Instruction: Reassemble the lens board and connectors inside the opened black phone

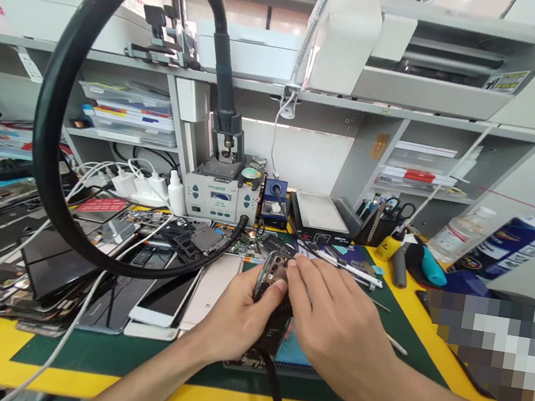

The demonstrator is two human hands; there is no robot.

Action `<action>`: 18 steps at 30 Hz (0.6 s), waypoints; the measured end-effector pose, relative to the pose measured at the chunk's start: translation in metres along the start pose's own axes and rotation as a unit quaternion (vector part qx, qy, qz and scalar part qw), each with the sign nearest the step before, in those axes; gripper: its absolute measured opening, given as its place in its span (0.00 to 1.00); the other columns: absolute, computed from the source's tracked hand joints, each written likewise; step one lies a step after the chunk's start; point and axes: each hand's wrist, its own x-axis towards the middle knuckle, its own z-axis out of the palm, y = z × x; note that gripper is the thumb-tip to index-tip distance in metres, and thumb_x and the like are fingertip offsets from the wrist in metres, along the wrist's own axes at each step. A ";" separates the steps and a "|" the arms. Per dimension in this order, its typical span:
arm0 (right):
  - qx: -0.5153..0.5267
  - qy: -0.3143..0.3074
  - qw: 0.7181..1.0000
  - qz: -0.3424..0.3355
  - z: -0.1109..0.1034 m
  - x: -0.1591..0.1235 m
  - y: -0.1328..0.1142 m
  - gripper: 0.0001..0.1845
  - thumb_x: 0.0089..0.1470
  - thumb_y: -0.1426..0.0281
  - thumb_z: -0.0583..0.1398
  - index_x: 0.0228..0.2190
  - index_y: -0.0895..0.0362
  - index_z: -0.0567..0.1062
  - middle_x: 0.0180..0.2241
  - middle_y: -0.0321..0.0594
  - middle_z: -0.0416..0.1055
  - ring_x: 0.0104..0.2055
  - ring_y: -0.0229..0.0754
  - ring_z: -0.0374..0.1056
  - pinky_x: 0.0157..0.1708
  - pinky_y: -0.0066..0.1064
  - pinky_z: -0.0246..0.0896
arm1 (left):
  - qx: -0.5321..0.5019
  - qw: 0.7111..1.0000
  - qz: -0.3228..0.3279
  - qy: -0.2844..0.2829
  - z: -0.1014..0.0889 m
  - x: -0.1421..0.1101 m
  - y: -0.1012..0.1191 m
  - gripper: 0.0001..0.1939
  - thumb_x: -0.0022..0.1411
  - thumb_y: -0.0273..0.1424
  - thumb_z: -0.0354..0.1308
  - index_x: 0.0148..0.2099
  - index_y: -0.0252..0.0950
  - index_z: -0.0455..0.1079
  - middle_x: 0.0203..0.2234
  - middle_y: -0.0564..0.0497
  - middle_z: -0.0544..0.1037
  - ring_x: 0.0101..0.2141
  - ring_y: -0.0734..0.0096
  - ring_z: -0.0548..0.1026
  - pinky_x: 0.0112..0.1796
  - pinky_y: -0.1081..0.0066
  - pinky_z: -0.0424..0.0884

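Note:
An opened smartphone (275,328) with bare circuit board and a dark battery area stands tilted over the front of the bench. My left hand (238,313) grips it from the left side, thumb pressed on its upper inner face. Against its upper right edge, my right hand (338,312) is closed, fingers bent together at the board; whatever lies under the fingertips is hidden. From the phone's lower end a black flex cable (275,392) hangs over the bench edge. A blue ribbed pad (295,352) shows partly beneath the right hand.
A thick black hose (54,95) loops from a grey hot-air station (220,198) across the left side. Phones and phone parts (62,257) are piled left. Tweezers and a white-handled tool (397,344) lie right, near a blue spray can (512,244) and a clear bottle (461,235).

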 end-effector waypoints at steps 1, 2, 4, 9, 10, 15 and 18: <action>-0.004 -0.004 1.000 -0.001 0.000 0.001 0.000 0.17 0.60 0.83 0.53 0.42 0.76 0.80 0.41 0.66 0.80 0.38 0.62 0.77 0.34 0.49 0.74 | 0.000 1.000 0.004 0.001 0.000 0.000 0.000 0.11 0.71 0.39 0.51 0.43 0.38 0.69 0.22 0.56 0.76 0.23 0.67 0.74 0.29 0.68 0.72; -0.007 -0.009 1.000 -0.001 0.000 0.002 -0.001 0.17 0.60 0.83 0.53 0.42 0.76 0.80 0.41 0.66 0.80 0.38 0.61 0.77 0.34 0.49 0.74 | 0.001 1.000 0.008 0.003 -0.001 0.001 0.000 0.11 0.71 0.39 0.51 0.42 0.38 0.69 0.23 0.55 0.76 0.24 0.68 0.74 0.30 0.69 0.72; -0.007 -0.019 1.000 0.000 0.001 0.003 0.000 0.17 0.61 0.83 0.53 0.42 0.74 0.81 0.41 0.65 0.80 0.38 0.60 0.77 0.35 0.49 0.73 | 0.002 1.000 0.015 0.006 -0.002 0.001 0.001 0.11 0.71 0.38 0.51 0.40 0.37 0.68 0.25 0.55 0.76 0.26 0.68 0.75 0.31 0.69 0.72; 0.019 -0.033 0.999 0.005 0.001 0.007 0.006 0.17 0.62 0.83 0.52 0.40 0.71 0.80 0.37 0.62 0.80 0.39 0.58 0.76 0.34 0.47 0.71 | 0.005 1.000 0.014 0.018 -0.002 0.000 0.004 0.09 0.70 0.37 0.52 0.40 0.37 0.67 0.26 0.55 0.76 0.30 0.66 0.75 0.34 0.69 0.73; 0.024 -0.026 0.999 0.005 0.001 0.007 0.007 0.17 0.62 0.83 0.51 0.40 0.71 0.80 0.37 0.62 0.80 0.39 0.58 0.76 0.33 0.47 0.71 | 0.005 1.000 0.012 0.019 -0.002 0.000 0.005 0.09 0.70 0.37 0.52 0.40 0.37 0.67 0.26 0.55 0.75 0.30 0.66 0.75 0.34 0.69 0.73; 0.037 0.014 0.999 -0.003 0.003 0.004 0.010 0.14 0.61 0.82 0.55 0.41 0.72 0.80 0.38 0.59 0.80 0.39 0.56 0.75 0.35 0.45 0.70 | 0.001 1.000 -0.003 0.019 -0.001 0.000 0.008 0.10 0.70 0.38 0.51 0.40 0.37 0.67 0.25 0.55 0.75 0.25 0.68 0.74 0.29 0.70 0.72; 0.048 0.011 0.999 0.002 0.007 0.002 0.010 0.13 0.62 0.81 0.55 0.42 0.70 0.79 0.40 0.59 0.80 0.40 0.56 0.75 0.37 0.46 0.71 | 0.000 1.000 -0.009 0.025 -0.002 0.000 0.009 0.11 0.70 0.38 0.52 0.39 0.37 0.66 0.23 0.56 0.74 0.23 0.68 0.74 0.27 0.70 0.71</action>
